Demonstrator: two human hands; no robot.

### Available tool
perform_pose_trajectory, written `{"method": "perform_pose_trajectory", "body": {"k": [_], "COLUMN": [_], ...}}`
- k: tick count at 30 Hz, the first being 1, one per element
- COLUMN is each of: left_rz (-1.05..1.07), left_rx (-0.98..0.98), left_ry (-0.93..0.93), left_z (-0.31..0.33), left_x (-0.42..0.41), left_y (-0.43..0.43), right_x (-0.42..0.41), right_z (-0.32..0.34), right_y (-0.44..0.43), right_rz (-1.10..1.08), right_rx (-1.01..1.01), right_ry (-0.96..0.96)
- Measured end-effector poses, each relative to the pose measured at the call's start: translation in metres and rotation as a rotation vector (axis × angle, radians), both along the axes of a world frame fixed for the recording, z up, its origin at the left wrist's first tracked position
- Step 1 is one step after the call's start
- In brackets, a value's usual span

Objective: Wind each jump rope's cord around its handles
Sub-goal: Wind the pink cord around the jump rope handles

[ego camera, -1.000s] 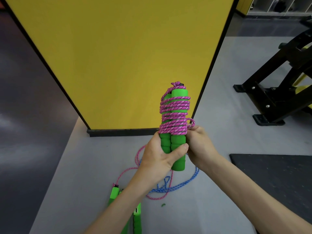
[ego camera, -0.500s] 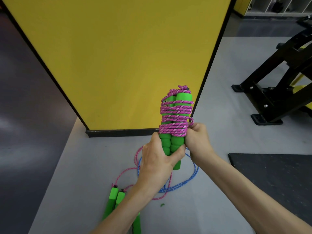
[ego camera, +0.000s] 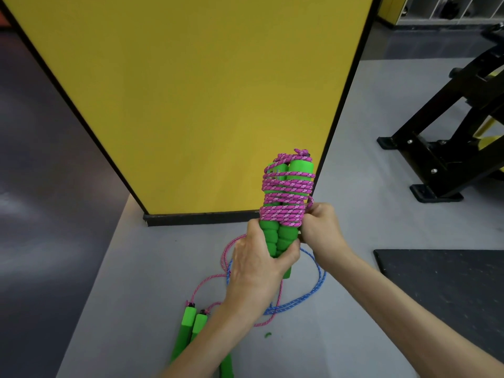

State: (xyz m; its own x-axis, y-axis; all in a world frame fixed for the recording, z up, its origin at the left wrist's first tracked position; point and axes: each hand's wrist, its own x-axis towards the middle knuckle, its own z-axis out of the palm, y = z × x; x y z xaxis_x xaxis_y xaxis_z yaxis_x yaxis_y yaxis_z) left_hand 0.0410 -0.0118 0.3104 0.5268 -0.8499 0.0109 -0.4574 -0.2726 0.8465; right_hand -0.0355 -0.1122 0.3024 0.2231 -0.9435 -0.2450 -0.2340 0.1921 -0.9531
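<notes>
Head view: left grip point(ego camera: 259, 266) clasps 2 green handles point(ego camera: 282, 237) upright above the floor point(ego camera: 163, 268); right grip point(ego camera: 319, 227) pinches the end of the pink cord point(ego camera: 286, 195) at the lowest wraps. Winding looks done; next, tuck that end under.

floor handles point(ego camera: 187, 327) partly hidden, black frame point(ego camera: 447, 156) cropped

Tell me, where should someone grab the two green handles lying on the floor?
Probably from above, closing around both foam shafts of the floor handles mid-length: they lie flat, side by side, with the pink cord leaving their far ends.
</notes>
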Motion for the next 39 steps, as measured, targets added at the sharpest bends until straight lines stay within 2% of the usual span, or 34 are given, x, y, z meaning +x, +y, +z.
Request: {"method": "perform_pose_trajectory", "body": {"k": [4,8,10,12,14,15,18,20,22,27,33,39], "left_rz": [-0.035,-0.061,-0.059,-0.049,-0.044,-0.04,-0.034,-0.037,-0.042,-0.089,-0.123,-0.109], "left_rx": [0.023,-0.001,-0.024,-0.044,-0.048,-0.046,-0.047,-0.043,-0.044,-0.005,0.053,-0.16], "left_ry": [0.01,0.002,-0.005,-0.001,0.003,0.002,-0.015,-0.016,-0.003,0.038,-0.024,0.075], "left_z": [-0.004,-0.003,-0.002,-0.001,-0.001,-0.001,-0.001,-0.002,-0.003,-0.004,-0.005,0.0], "left_x": [0.006,0.009,0.01,0.013,0.016,0.016,0.015,0.014,0.015,0.018,0.032,0.046], "left_y": [0.0,-0.002,-0.002,-0.001,-0.001,-0.001,-0.003,-0.003,-0.003,-0.003,-0.007,-0.011], "right_x": [-0.001,-0.001,-0.004,-0.007,-0.012,-0.014,-0.015,-0.014,-0.013,-0.017,-0.02,-0.018], "right_z": [0.004,0.01,0.011,0.011,0.013,0.016,0.025,0.029,0.03,0.026,0.021,0.02], "right_y": [0.006,0.005,0.007,0.011,0.018,0.023,0.033,0.034,0.033,0.024,0.019,0.017], "right_rz": [0.114,0.13,0.124,0.032,-0.089,-0.107,0.011,0.143,0.197,0.178,0.208,0.233], "right_rx": [0.162,0.421,0.532,0.587,0.54,0.438,0.053,-0.032,-0.045,-0.062,-0.043,-0.042], "right_ry": [-0.165,-0.353,-0.375,-0.376,-0.374,-0.354,-0.262,-0.295,-0.313,-0.324,-0.267,-0.239]}}
